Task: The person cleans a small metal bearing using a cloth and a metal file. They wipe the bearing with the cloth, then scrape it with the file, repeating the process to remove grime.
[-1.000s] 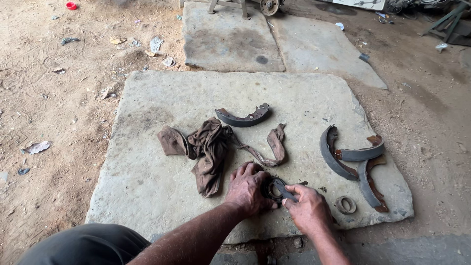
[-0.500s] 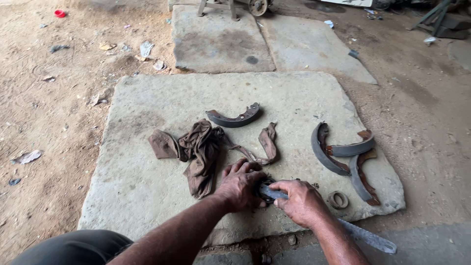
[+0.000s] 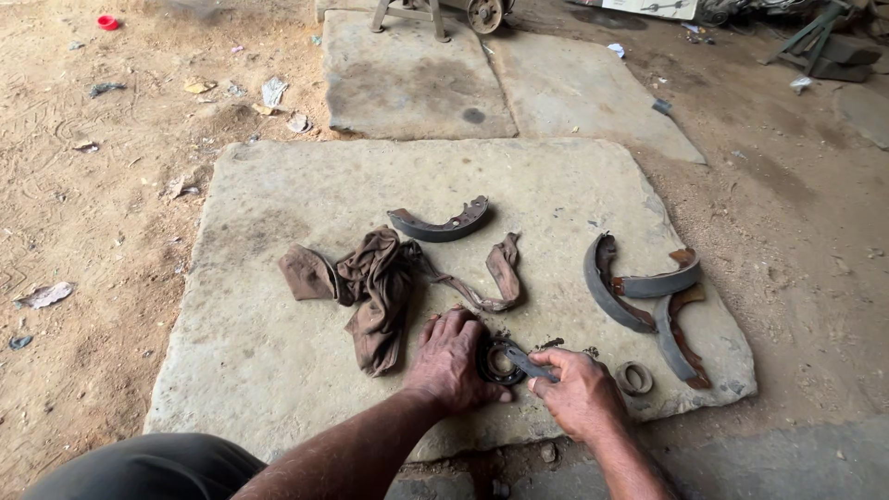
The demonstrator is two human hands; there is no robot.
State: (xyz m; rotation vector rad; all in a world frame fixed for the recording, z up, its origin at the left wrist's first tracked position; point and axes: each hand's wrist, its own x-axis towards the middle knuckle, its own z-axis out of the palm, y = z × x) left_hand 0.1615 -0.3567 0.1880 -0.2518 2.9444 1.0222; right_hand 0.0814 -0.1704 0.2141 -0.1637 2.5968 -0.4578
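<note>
Outdoor dirt yard, stone slab surface [image 3: 278, 306]. I saw left hand [image 3: 452, 363] pressed flat, fingers spread, on dark bearing ring [image 3: 493, 363] at near edge. Right hand [image 3: 579, 393] closed around grey tool [image 3: 530, 364] touching ring. Brown rag [image 3: 375, 287] left, brake shoes [image 3: 639, 292] right.

Place: open-air repair yard, vehicle workshop
Ground: bare dirt [image 3: 111, 231], littered scraps
Work surface: stone slab [image 3: 278, 370] laid flat
Signs: worn brake shoes [image 3: 639, 287], greasy rag [image 3: 375, 287], bearing ring [image 3: 635, 378]

Pale signboard [image 3: 648, 7], perhaps, top edge.
</note>
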